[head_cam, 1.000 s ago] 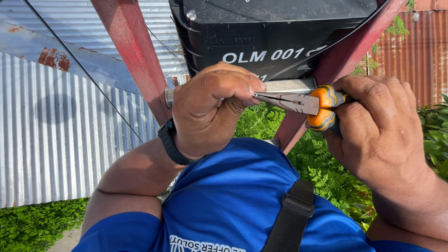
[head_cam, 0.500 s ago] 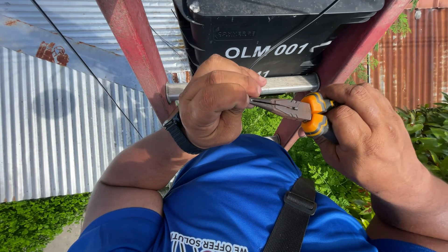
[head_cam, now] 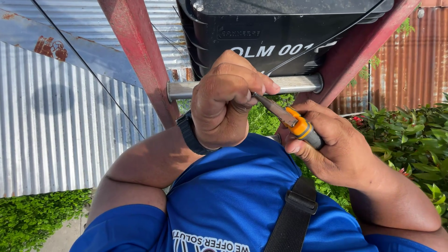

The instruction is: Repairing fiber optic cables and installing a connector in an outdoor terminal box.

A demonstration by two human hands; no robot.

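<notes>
While my left hand pinches something hidden just below the ribbed metal bar, my right hand grips the orange-handled needle-nose pliers. I judge the tips, aimed at my fingers, could slip and nick them.

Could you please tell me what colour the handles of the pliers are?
Orange and grey handles, gripped in the right hand; head view.

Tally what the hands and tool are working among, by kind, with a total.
Hands: 2, left hand and right hand
Pliers: 1
Black box: 1
Metal rung: 1
Red rails: 2, and
Wristwatch: 1
Total: 8
</notes>
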